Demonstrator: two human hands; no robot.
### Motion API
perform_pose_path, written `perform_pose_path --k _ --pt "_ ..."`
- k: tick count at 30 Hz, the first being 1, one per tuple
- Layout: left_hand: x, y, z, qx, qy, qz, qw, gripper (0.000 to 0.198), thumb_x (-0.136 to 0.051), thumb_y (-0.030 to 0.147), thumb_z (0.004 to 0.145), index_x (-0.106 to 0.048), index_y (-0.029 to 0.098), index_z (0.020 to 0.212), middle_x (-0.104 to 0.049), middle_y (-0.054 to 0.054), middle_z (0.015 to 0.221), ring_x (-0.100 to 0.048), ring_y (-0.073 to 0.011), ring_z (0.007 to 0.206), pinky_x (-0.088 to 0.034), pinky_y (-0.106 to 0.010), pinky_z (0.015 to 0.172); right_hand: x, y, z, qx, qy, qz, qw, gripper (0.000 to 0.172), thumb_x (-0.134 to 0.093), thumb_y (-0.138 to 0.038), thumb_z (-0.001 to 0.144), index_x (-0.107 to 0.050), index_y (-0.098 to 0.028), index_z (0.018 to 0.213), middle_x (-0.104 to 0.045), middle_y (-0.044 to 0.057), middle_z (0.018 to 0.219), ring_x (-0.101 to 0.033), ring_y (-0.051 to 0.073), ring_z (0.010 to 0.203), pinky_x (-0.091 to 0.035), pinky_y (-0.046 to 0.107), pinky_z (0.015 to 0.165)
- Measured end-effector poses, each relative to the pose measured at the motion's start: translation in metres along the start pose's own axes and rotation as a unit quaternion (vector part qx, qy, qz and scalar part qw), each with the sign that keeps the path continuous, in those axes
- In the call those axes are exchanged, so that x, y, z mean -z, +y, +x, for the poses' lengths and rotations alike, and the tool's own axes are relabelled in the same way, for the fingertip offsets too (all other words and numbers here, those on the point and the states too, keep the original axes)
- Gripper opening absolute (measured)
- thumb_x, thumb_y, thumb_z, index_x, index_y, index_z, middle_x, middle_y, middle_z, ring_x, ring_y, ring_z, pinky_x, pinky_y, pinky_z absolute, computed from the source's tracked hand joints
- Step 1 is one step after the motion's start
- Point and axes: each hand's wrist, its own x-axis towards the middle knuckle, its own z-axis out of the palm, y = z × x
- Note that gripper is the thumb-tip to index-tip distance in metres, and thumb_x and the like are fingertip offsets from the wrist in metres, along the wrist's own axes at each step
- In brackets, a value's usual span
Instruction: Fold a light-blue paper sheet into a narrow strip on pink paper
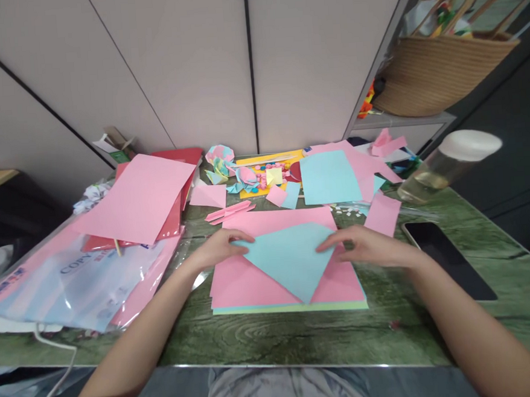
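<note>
Left hand: left hand (218, 248), one; flat and spread, fingertips resting on the left corner of the light blue folded paper triangle (292, 260); closed round nothing.
Right hand: right hand (368, 246), one; likewise flat, fingers stretched out, tips on the triangle's right corner; nothing clasped.
Triangle: one; long edge away from the person, point toward them; lies mid-table between the two hands, on top of the stack.
Reason for hold: each hand seems to pin an opposite corner so the triangle lies flat and does not slide on the paper beneath.
Stack: stack of pink paper sheets (239, 285), one; a pale green edge shows along its near side; the number of layers cannot be told; it serves as a bed under the triangle.
Table: green wood-grain table (302, 335), one; bears everything listed.
Phone: black smartphone (446, 258), one; dark screen up, just right of the right hand, probably set clear of the paper.
Bottle: clear bottle with a white cap (444, 165), one; blurred, far right.
Loose sheets: large pink sheet (142, 198), one, over red sheets (185, 159) at the left; light blue square sheet (329, 179), one, at the back; likely pushed aside to leave the middle for the stack.
Pack: clear plastic pack of copy paper (71, 284), one; left edge.
Basket: woven straw basket (437, 71), one; on a shelf, upper right.
Small pieces: folded paper bits on a yellow sheet (263, 174); too small to count.
</note>
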Motion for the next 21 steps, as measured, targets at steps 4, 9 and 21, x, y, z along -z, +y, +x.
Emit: perform_pose_path --k 4,9,21 --pt "0.013 0.005 0.011 -0.010 -0.025 0.053 0.998 0.035 -0.066 0.035 0.070 -0.067 0.019 0.102 -0.066 -0.005 0.113 -0.059 -0.0220 0.104 -0.042 -0.031 0.091 -0.015 0.009 0.011 0.032 0.044 -0.114 0.992 0.024 -0.054 -0.024 0.081 -0.070 -0.025 0.100 -0.066 0.005 0.094 -0.061 0.019 0.085 -0.047 0.031 0.077" --pt "0.034 0.015 0.040 -0.037 -0.156 0.089 0.983 0.038 -0.067 0.035 0.071 -0.067 0.023 0.107 -0.065 -0.002 0.117 -0.058 -0.0203 0.109 -0.041 -0.026 0.090 -0.022 0.009 0.016 0.081 0.124 -0.221 0.964 0.035 -0.055 -0.009 0.076 -0.068 -0.029 0.102 -0.055 0.008 0.103 -0.052 0.022 0.096 -0.044 0.036 0.081" --pt "0.022 0.042 0.113 -0.117 -0.220 0.219 0.943 0.035 -0.067 0.016 0.067 -0.068 0.025 0.101 -0.069 0.001 0.106 -0.062 -0.0170 0.096 -0.044 -0.021 0.078 -0.030 -0.002 0.012 0.108 0.031 -0.141 0.984 0.014 -0.060 -0.031 0.082 -0.070 -0.021 0.087 -0.066 0.005 0.105 -0.052 0.019 0.104 -0.039 0.036 0.093"
